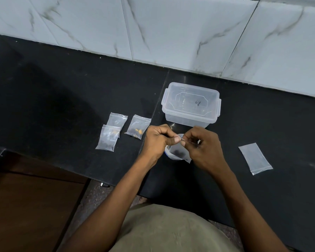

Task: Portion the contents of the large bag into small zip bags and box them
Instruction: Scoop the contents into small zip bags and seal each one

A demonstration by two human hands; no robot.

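Hands, left (157,138) and right (203,144), pinch the limp, light zip bag (178,151) along its top seal, judged the surest hold.

counter (62,91) — black | wall tiles (171,24) — white, grey-veined | box (190,115) — clear

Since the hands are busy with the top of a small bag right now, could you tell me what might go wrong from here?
1. The left hand and right hand pinch only the top edge of the small bag; an incomplete seal could spill its dark contents.
2. Three filled bags lie loose on the counter, outside the clear box, and could be forgotten.
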